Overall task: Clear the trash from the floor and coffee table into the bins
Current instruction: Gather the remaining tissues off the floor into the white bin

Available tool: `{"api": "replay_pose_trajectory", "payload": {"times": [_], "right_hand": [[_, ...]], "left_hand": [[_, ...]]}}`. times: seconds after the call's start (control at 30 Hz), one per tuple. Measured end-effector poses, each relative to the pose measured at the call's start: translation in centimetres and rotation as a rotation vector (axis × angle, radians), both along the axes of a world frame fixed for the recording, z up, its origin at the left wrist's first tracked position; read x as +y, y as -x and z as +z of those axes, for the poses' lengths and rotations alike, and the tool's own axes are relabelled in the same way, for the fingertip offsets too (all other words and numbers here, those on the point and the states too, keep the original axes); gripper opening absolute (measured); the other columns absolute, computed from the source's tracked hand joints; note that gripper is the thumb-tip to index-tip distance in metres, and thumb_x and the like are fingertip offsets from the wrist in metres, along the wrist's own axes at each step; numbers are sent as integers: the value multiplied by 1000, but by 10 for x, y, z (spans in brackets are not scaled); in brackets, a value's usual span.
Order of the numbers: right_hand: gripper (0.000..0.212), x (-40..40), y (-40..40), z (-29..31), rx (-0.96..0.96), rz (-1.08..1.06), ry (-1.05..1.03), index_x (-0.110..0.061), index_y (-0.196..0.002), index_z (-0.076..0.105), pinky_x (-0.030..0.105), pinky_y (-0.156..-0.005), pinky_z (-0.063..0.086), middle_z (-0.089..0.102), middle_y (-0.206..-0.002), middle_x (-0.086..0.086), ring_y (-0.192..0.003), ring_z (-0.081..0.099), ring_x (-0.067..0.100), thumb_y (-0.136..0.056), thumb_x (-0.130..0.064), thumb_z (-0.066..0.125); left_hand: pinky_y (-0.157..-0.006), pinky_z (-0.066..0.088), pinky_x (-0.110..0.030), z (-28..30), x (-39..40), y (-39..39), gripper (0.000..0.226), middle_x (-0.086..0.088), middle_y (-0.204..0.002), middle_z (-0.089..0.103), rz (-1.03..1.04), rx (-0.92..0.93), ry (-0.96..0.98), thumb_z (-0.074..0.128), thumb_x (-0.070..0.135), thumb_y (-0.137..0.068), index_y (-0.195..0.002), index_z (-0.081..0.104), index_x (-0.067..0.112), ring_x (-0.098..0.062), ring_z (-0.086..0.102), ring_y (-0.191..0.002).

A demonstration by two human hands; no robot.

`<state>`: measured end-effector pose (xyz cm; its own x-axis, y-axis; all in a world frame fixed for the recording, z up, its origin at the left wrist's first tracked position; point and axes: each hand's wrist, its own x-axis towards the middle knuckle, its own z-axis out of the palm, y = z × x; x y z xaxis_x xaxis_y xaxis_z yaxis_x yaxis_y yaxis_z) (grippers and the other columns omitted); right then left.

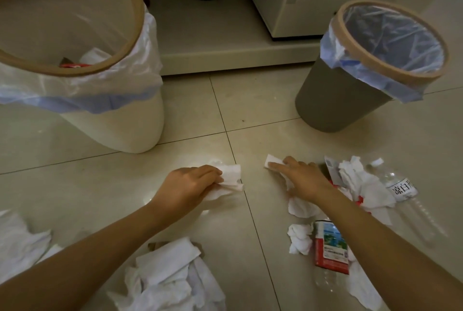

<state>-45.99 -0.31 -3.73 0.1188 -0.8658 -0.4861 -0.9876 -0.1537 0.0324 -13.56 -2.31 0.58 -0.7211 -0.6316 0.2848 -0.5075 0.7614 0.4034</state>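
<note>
Low over the floor, left hand (193, 181) pinching a tissue (229, 180) — right hand (302, 178) flat, fingers straight on a paper scrap (273, 160).

The room is dim and warm-toned, with everything cast in a muddy beige. No lamp shows; soft pale sheens on the glossy floor tiles (205, 120), just ahead of the left hand (193, 183), hint at weak light from above. Shadows are faint and diffuse, thickest under the furniture at the top and behind the dark bin (333, 100). The white tissues (170, 275) are the brightest patches but stay greyish. Fine detail is soft and slightly noisy. The wide lens bends things: the white bin (112, 120) bulges and leans at the left edge, and the forearms stretch toward the lower corners.
</note>
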Motion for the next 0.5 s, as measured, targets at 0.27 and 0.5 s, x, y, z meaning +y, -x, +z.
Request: {"api": "replay_pose_trajectory", "payload": {"times": [0.27, 0.5], "right_hand": [[53, 17, -18, 4, -103, 9, -5, -30, -132, 43, 26, -72, 43, 45, -124, 3, -88, 56, 23, -85, -10, 56], [49, 12, -57, 32, 10, 261, 178, -18, -128, 44, 35, -72, 50, 44, -125, 6, -95, 55, 24, -82, -3, 57]], "left_hand": [[-49, 54, -32, -18, 1, -2, 22, -4, -91, 73, -126, -102, 99, 78, 4, -72, -92, 72, 10, -21, 69, -66], [-53, 56, -34, 7, -7, -18, 18, -9, -90, 72, -195, -120, 290, 73, 0, -74, -90, 72, 6, -23, 69, -68]]}}
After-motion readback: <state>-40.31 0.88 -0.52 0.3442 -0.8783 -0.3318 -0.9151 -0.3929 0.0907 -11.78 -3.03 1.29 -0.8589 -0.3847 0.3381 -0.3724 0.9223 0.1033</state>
